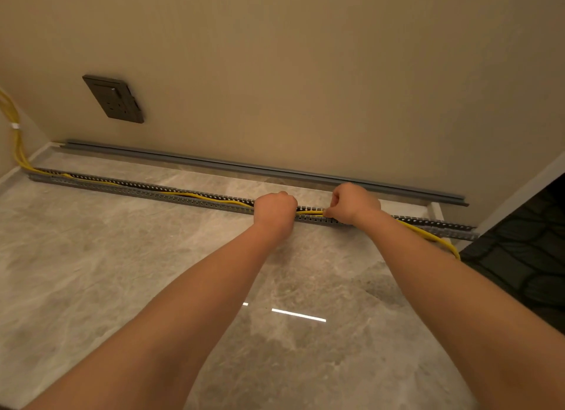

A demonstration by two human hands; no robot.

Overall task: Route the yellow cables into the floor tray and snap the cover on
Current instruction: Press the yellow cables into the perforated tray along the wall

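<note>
A long grey slotted floor tray lies on the floor, parallel to the wall. Yellow cables come down the left corner and run inside the tray, then leave its right part and curl onto the floor at the right. My left hand is closed over the tray and the cables near its middle. My right hand pinches the cables just to the right, over the tray's near wall. The grey tray cover lies against the foot of the wall behind the tray.
A dark wall socket sits low on the beige wall at the left. The floor is glossy marble tile. A dark patterned carpet begins at the right, past a white door frame.
</note>
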